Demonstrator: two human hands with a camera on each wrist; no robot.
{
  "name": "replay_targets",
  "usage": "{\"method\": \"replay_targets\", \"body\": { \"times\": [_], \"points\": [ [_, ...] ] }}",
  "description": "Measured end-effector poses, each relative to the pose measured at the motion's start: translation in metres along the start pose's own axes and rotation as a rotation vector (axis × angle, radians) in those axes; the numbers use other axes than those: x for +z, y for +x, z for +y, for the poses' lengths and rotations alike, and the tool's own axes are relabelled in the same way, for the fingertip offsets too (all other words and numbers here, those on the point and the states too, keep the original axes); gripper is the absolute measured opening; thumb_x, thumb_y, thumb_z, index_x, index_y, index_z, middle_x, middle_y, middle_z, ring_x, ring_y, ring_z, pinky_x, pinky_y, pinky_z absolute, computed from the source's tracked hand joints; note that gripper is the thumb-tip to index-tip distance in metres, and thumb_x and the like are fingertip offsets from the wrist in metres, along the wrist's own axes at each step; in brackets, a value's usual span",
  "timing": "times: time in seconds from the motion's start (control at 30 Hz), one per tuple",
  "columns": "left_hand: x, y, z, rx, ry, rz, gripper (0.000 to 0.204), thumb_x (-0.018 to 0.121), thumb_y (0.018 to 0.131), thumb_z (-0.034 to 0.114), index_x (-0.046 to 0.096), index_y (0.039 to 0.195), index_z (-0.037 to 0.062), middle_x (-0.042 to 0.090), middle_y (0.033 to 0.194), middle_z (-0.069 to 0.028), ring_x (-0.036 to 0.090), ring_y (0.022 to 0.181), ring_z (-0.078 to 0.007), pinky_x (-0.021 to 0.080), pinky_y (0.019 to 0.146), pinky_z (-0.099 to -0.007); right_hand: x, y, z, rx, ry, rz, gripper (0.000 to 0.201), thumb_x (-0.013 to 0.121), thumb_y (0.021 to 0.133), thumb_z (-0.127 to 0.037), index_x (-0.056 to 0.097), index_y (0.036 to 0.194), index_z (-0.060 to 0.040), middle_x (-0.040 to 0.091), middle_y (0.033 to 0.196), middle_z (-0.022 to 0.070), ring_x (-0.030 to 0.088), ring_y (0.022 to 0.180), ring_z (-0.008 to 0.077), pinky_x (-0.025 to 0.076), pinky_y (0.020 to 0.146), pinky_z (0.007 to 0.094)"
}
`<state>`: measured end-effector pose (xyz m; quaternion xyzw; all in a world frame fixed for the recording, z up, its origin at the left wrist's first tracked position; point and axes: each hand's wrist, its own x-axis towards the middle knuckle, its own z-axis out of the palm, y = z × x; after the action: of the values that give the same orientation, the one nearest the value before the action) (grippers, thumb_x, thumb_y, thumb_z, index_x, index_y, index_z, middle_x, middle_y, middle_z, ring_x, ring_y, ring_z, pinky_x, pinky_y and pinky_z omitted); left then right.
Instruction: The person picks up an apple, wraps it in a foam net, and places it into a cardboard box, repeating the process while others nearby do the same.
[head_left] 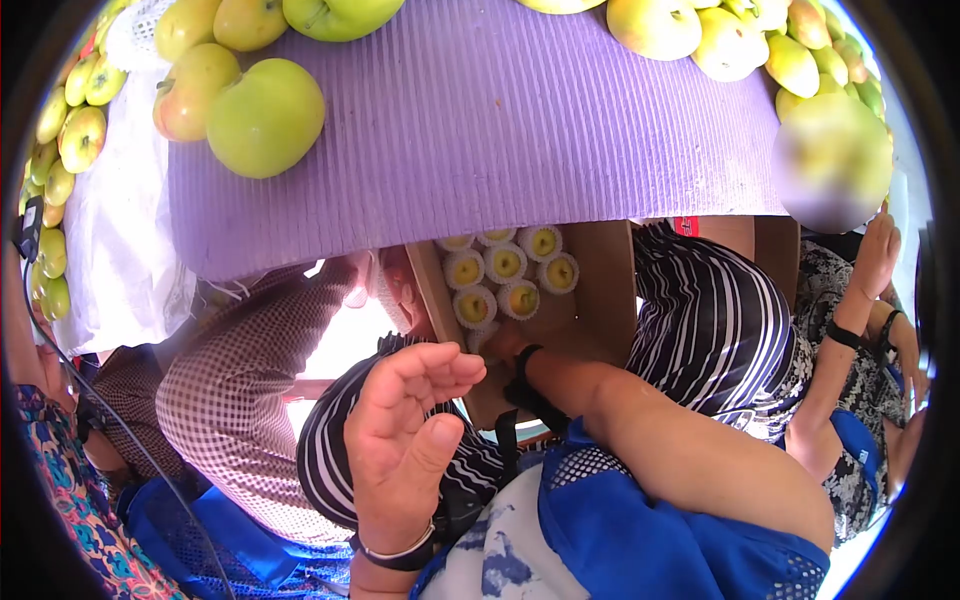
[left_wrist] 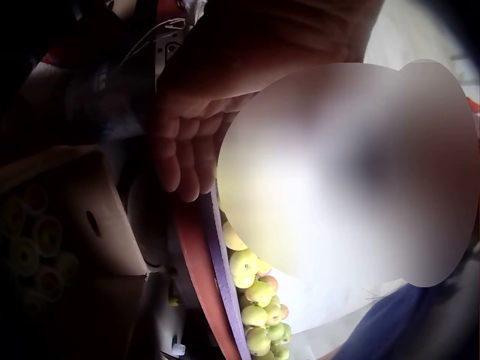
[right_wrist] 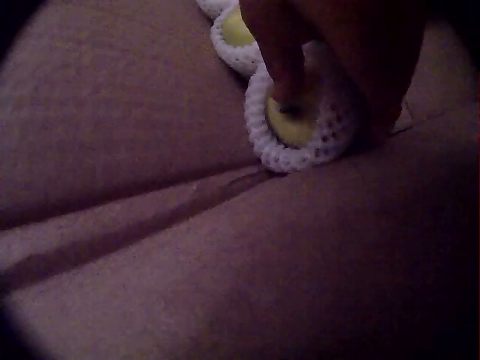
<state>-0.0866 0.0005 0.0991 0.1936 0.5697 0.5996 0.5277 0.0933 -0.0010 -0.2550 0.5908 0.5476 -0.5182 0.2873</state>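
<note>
Deep in a cardboard box (head_left: 607,300) below the table, my right hand (head_left: 508,342) is partly in shadow. In the right wrist view its fingers (right_wrist: 279,52) grip a yellow-green apple (right_wrist: 294,131) wrapped in a white foam net (right_wrist: 259,135). That apple sits against the box floor beside another netted apple (right_wrist: 238,30). Several more netted apples (head_left: 505,262) stand in rows at the box's far end. Raised in front of the body, my left hand (head_left: 400,430) holds nothing; its fingers are gently bent, palm turned sideways.
A purple ribbed mat (head_left: 500,120) covers the table above the box. Loose green apples (head_left: 265,118) lie at its left, and more apples (head_left: 655,25) are heaped at the right. Other people sit close on both sides, one in checked trousers (head_left: 230,380). A cable (head_left: 130,425) hangs at the left.
</note>
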Motion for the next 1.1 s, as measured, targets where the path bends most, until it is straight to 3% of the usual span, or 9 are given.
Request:
{"method": "replay_targets", "body": {
  "times": [0.27,0.33,0.53,0.77,0.83,0.93,0.97,1.03,1.1],
  "points": [
    [-0.003,-0.002,-0.001,-0.018,-0.001,-0.001,0.050,0.056,0.081,0.031,0.043,0.107,-0.0105,0.056,0.098,-0.0200,0.057,0.090,-0.0261,0.044,0.083,-0.0351,-0.019,-0.038,-0.011,-0.011,-0.046,0.211,0.040,0.065,0.070,-0.022,0.054,0.099,0.0035,0.057,0.101,0.0207,0.057,0.093,0.0293,0.046,0.077,0.0383],
    [-0.003,-0.001,0.000,-0.026,0.005,-0.009,0.049,0.055,0.081,0.030,0.044,0.107,-0.0105,0.056,0.098,-0.0200,0.057,0.090,-0.0259,0.044,0.083,-0.0349,-0.034,-0.055,-0.026,-0.211,-0.410,0.006,0.027,0.058,0.073,-0.019,0.059,0.091,-0.0003,0.057,0.098,0.0209,0.057,0.090,0.0299,0.046,0.076,0.0392],
    [-0.004,0.000,0.005,-0.096,-0.122,-0.026,0.040,0.057,0.079,0.013,0.044,0.110,-0.0079,0.055,0.103,-0.0157,0.053,0.098,-0.0220,0.039,0.088,-0.0315,-0.021,-0.052,-0.025,-0.953,-0.735,0.184,0.022,0.049,0.075,-0.020,0.058,0.087,-0.0044,0.057,0.083,0.0165,0.057,0.075,0.0339,0.046,0.066,0.0432],
    [-0.002,0.000,0.007,-0.115,-0.109,-0.015,0.041,0.058,0.078,0.014,0.045,0.110,-0.0087,0.055,0.103,-0.0167,0.053,0.098,-0.0227,0.038,0.088,-0.0319,-0.017,-0.038,-0.010,-0.843,-0.670,0.021,0.023,0.051,0.073,-0.021,0.049,0.088,-0.0037,0.055,0.085,0.0142,0.055,0.082,0.0317,0.045,0.064,0.0430],
    [-0.001,0.002,0.008,-0.123,-0.100,-0.025,0.042,0.058,0.077,0.013,0.044,0.109,-0.0094,0.055,0.104,-0.0172,0.053,0.099,-0.0230,0.038,0.088,-0.0319,-0.001,-0.022,0.001,-1.265,-0.649,0.211,0.022,0.052,0.072,-0.020,0.054,0.088,-0.0048,0.056,0.084,0.0121,0.056,0.074,0.0328,0.045,0.061,0.0444],
    [0.001,0.002,0.009,-0.129,-0.086,-0.027,0.041,0.058,0.076,0.012,0.044,0.109,-0.0099,0.055,0.104,-0.0177,0.053,0.099,-0.0233,0.038,0.088,-0.0318,-0.015,-0.032,-0.005,-1.379,-0.924,0.242,0.021,0.051,0.072,-0.019,0.061,0.086,-0.0074,0.058,0.083,0.0110,0.058,0.072,0.0341,0.045,0.061,0.0466],
    [0.000,0.001,0.009,-0.130,-0.086,-0.029,0.041,0.058,0.076,0.012,0.044,0.109,-0.0099,0.055,0.104,-0.0177,0.053,0.099,-0.0233,0.038,0.088,-0.0318,-0.010,-0.028,-0.004,-1.377,-0.923,0.243,0.021,0.051,0.072,-0.019,0.061,0.086,-0.0074,0.058,0.083,0.0110,0.058,0.072,0.0341,0.045,0.061,0.0466],
    [0.004,0.004,0.010,-0.126,-0.090,-0.035,0.041,0.057,0.076,0.010,0.044,0.109,-0.0100,0.054,0.105,-0.0182,0.053,0.100,-0.0237,0.038,0.089,-0.0321,-0.005,-0.016,-0.005,-0.916,-0.485,0.070,0.021,0.051,0.072,-0.019,0.065,0.084,-0.0091,0.061,0.087,0.0117,0.060,0.079,0.0317,0.047,0.064,0.0452],
    [0.015,0.010,0.010,-0.072,0.016,0.023,0.042,0.054,0.079,0.020,0.043,0.106,-0.0101,0.057,0.096,-0.0212,0.058,0.088,-0.0272,0.045,0.081,-0.0341,-0.039,-0.028,-0.015,-0.887,-0.545,0.107,0.021,0.051,0.071,-0.018,0.065,0.084,-0.0089,0.061,0.086,0.0118,0.060,0.079,0.0314,0.047,0.064,0.0447]
  ]
}}
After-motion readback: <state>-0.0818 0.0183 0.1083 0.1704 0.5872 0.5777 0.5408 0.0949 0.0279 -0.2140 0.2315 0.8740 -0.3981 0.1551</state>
